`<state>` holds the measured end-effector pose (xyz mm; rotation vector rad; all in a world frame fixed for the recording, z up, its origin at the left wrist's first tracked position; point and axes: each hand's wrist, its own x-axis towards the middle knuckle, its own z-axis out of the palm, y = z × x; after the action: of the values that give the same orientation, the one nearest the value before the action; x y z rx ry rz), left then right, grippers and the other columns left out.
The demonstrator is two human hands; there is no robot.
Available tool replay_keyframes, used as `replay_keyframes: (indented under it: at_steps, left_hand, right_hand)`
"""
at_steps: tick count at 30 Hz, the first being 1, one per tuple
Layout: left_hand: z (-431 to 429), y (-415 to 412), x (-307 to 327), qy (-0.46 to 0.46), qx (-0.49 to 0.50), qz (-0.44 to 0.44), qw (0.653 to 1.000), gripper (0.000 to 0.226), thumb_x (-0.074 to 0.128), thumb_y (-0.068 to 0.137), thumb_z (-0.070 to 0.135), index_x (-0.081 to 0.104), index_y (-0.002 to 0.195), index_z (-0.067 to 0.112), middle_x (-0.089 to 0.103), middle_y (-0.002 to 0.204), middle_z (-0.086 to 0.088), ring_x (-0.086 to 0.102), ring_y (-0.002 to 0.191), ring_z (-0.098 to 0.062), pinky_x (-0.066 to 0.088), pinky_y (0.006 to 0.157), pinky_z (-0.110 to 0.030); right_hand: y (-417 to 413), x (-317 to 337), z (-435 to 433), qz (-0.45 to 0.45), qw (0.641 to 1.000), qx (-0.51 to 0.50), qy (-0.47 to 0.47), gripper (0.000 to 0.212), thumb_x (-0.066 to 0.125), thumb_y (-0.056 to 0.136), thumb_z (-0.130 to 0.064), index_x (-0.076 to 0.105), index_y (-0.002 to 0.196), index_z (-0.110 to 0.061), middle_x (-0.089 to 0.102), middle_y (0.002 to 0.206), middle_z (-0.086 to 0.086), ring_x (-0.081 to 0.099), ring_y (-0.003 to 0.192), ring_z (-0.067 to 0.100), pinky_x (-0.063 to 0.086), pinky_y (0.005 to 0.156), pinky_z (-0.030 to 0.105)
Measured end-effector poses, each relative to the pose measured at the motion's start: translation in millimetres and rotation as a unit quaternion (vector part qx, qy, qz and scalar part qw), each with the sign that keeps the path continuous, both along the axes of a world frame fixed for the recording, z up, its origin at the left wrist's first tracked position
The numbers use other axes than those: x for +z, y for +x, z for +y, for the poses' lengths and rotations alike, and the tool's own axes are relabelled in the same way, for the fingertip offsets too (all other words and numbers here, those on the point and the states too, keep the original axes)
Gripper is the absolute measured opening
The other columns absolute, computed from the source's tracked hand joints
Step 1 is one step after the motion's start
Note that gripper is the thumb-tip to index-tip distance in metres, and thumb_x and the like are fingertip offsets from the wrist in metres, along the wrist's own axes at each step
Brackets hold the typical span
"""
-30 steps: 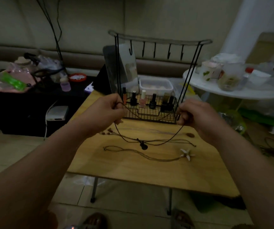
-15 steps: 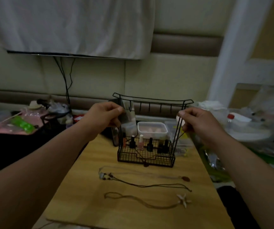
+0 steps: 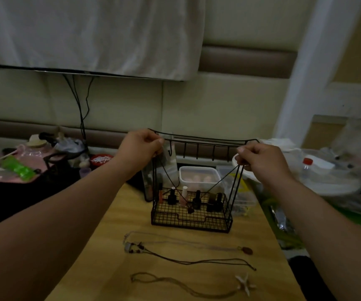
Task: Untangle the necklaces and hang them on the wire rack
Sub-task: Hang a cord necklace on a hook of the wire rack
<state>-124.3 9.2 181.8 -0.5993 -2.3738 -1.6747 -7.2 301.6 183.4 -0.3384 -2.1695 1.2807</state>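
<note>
A: How far along is the task now?

B: Early, I think. The left hand (image 3: 141,146) and the right hand (image 3: 260,160) each pinch one end of a black necklace (image 3: 190,210) between thumb and curled fingers, up at the top bar of the wire rack (image 3: 207,140). The cord hangs between them in a V, free of the others. Its pendant is low, in front of the small bottles (image 3: 197,198) that stand in the rack.

A: Is it on a hook?

B: Not yet — the hooks (image 3: 197,151) under the bar all look bare.

A: And the rest?

B: Three lie on the worktop (image 3: 114,224) in front of the rack: a pale necklace (image 3: 247,250), a dark-cord necklace (image 3: 197,262) and a starfish necklace (image 3: 245,283). The pale and the dark-cord one meet at their left ends — whether they are knotted there, I cannot tell. So one looks untangled, and none is hung.
</note>
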Motion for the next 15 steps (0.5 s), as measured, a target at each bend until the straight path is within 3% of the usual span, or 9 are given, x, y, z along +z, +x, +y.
replay_keyframes:
  at_steps: [4,9,12,15]
  left_hand:
    - [1.7,-5.3,-13.4,-0.034,0.025,0.009,0.999,0.008,0.072,0.099,0.025,0.076,0.095,0.02,0.076,0.085,0.002,0.074,0.082,-0.014,0.064,0.081,-0.036]
    - [4.8,-4.2,-29.0,-0.083,0.05,0.022,0.995,0.005,0.069,0.101,0.028,0.072,0.098,0.025,0.072,0.086,0.008,0.068,0.073,-0.002,0.053,0.056,-0.014]
    - [7.7,-4.1,-39.8,-0.121,0.052,0.032,0.991,0.007,0.068,0.101,0.031,0.072,0.097,0.028,0.071,0.084,0.008,0.068,0.074,-0.008,0.054,0.06,-0.025]
    - [7.7,-0.1,-51.1,-0.132,0.035,0.013,0.991,0.007,0.067,0.101,0.032,0.072,0.098,0.028,0.071,0.084,0.006,0.067,0.073,-0.014,0.057,0.063,-0.033]
  right_hand:
    - [-4.1,-14.6,0.5,-0.016,1.0,-0.004,0.025,0.019,0.066,0.1,-0.025,0.078,0.085,-0.023,0.079,0.084,-0.001,0.074,0.086,0.019,0.06,0.09,0.05]
    - [-7.6,-30.1,-0.5,-0.017,0.999,-0.021,0.036,0.019,0.066,0.1,-0.025,0.08,0.087,-0.021,0.078,0.084,-0.004,0.073,0.083,0.016,0.06,0.088,0.046]
    - [-11.3,-38.1,1.0,-0.031,0.998,-0.03,0.046,0.021,0.067,0.099,-0.026,0.076,0.08,-0.03,0.078,0.083,-0.006,0.074,0.084,0.016,0.061,0.086,0.047]
    - [-10.2,-44.8,-1.3,-0.051,0.995,-0.036,0.073,0.016,0.067,0.099,-0.03,0.08,0.093,-0.022,0.078,0.084,-0.005,0.073,0.085,0.018,0.061,0.083,0.046]
